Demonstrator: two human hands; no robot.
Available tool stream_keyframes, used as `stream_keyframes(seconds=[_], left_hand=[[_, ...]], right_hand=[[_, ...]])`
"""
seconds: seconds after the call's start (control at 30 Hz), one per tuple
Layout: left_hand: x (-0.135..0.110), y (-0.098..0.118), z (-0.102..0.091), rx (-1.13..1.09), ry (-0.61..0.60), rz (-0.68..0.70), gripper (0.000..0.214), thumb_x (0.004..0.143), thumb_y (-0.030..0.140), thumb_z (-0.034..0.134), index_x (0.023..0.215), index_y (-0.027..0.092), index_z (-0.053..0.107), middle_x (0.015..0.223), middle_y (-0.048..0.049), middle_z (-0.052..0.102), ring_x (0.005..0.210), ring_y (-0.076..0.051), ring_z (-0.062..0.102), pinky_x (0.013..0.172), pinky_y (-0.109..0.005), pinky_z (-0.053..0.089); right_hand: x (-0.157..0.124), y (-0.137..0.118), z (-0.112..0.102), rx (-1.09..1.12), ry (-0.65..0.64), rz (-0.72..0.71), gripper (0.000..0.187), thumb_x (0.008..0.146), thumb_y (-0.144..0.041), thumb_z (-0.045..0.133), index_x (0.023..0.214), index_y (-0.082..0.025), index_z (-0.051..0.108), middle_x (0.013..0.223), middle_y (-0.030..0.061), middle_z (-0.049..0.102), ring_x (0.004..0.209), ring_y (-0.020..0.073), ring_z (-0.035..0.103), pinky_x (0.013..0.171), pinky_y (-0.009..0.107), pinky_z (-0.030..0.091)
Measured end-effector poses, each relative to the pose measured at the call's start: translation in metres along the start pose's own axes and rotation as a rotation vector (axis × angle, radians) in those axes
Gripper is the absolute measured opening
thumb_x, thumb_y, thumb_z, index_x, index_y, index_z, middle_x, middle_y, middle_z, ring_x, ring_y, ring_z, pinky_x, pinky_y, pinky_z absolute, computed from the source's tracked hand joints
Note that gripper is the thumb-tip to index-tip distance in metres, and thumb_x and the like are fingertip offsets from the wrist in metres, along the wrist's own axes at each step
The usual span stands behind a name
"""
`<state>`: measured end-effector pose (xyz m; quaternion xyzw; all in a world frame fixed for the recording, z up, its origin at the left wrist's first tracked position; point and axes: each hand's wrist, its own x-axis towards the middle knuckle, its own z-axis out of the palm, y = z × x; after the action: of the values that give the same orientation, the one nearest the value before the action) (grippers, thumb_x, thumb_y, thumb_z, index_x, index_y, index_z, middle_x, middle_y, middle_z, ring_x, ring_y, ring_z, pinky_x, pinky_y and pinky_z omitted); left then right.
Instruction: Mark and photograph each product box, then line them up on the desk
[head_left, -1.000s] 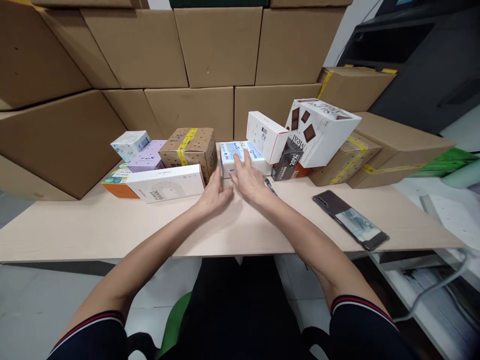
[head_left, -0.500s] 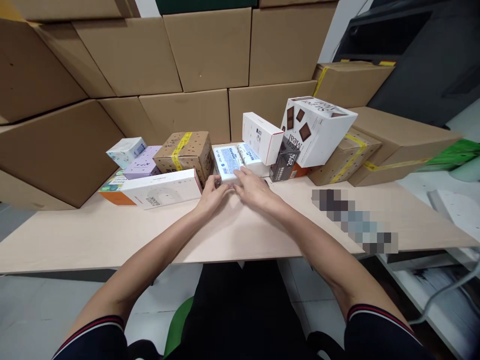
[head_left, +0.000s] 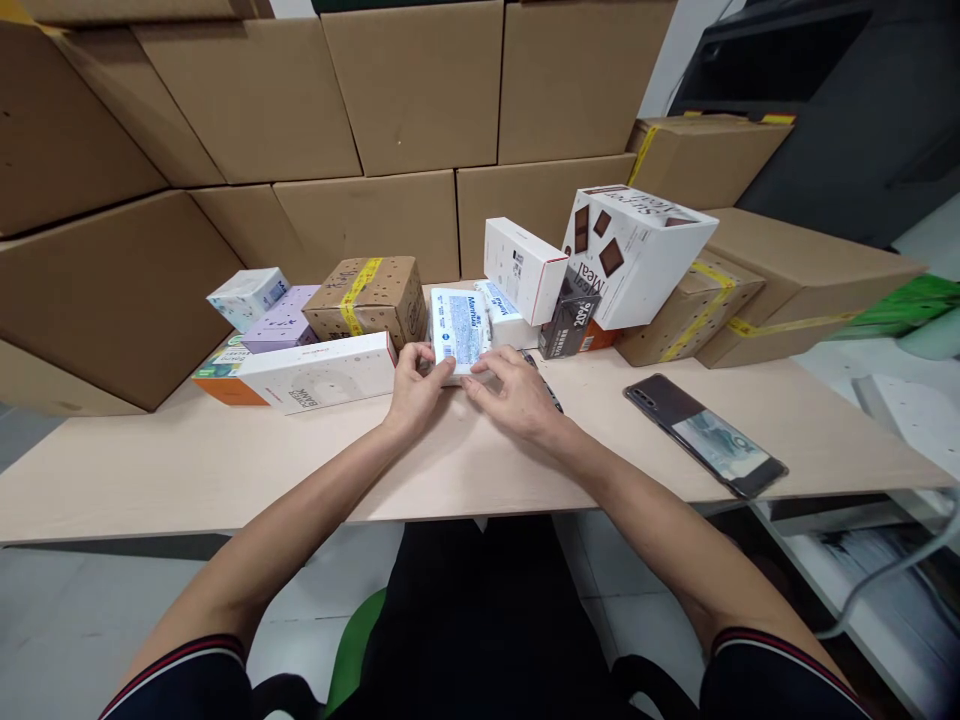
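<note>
White wrapped pack [head_left: 459,325], probably light, squashy and slightly slippery, lies just beyond the left grip [head_left: 414,395] and right grip [head_left: 516,395], both clamped on its near corners, and seems best held by its long sides

Both hands have dropped to the near end of the blue-and-white Manhua packet [head_left: 459,325]!
And there goes the right hand [head_left: 517,395], off the top where it lay spread a second ago, fingertips now down at the near right corner! The left hand [head_left: 414,398], stretched flat a second back, has curled in, its thumb over the near left corner. The packet itself has slid out from beside its neighbouring packet [head_left: 504,312], closer to the person, and its slant has straightened since half a second ago. More of a dark patterned object [head_left: 553,392] now peeps out past the right hand.
</note>
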<state>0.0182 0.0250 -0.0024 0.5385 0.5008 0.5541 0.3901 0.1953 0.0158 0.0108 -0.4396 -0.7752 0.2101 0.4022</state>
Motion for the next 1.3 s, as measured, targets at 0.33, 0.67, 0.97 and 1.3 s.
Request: stream_keyframes(seconds=[0.33,0.67,0.97,1.3], left_hand=[[0.001,0.028,-0.031,0.114,-0.027,0.373,0.044,0.065,0.030,0.076,0.102,0.023,0.055,0.101,-0.0021,0.055,0.085,-0.016,0.055,0.073,-0.030,0.048],[-0.024,0.011,-0.059,0.581,-0.458,0.654,0.098,0.084,0.053,0.071,0.164,0.027,0.021,0.157,-0.0186,0.034,0.145,-0.040,0.037,0.115,-0.059,0.044],[-0.039,0.021,-0.059,0.610,-0.280,0.142,0.069,0.103,0.069,0.030,0.092,0.016,0.073,0.083,-0.0099,0.071,0.084,-0.026,0.066,0.080,-0.038,0.053],[-0.038,0.018,-0.054,0.252,-0.206,-0.088,0.077,0.091,0.083,0.044,0.088,0.012,0.073,0.087,-0.0131,0.076,0.078,-0.025,0.070,0.066,-0.033,0.056]], right_hand=[[0.010,0.017,-0.043,0.062,0.544,0.076,0.052,0.101,-0.069,0.039,0.075,-0.025,0.048,0.076,0.0029,0.058,0.077,0.0196,0.057,0.076,0.036,0.047],[0.013,0.021,-0.062,0.105,-0.131,0.384,0.071,0.095,-0.083,0.029,0.084,-0.023,0.066,0.085,0.0100,0.072,0.081,0.0245,0.065,0.073,0.038,0.050],[-0.001,0.014,-0.080,0.271,-0.431,0.491,0.055,0.091,-0.077,0.054,0.091,-0.023,0.064,0.073,0.0047,0.067,0.056,0.0173,0.061,0.053,0.034,0.052],[0.003,0.010,-0.071,0.324,-0.427,0.438,0.040,0.095,-0.061,0.060,0.097,-0.021,0.061,0.085,0.0045,0.065,0.067,0.0156,0.064,0.057,0.029,0.054]])
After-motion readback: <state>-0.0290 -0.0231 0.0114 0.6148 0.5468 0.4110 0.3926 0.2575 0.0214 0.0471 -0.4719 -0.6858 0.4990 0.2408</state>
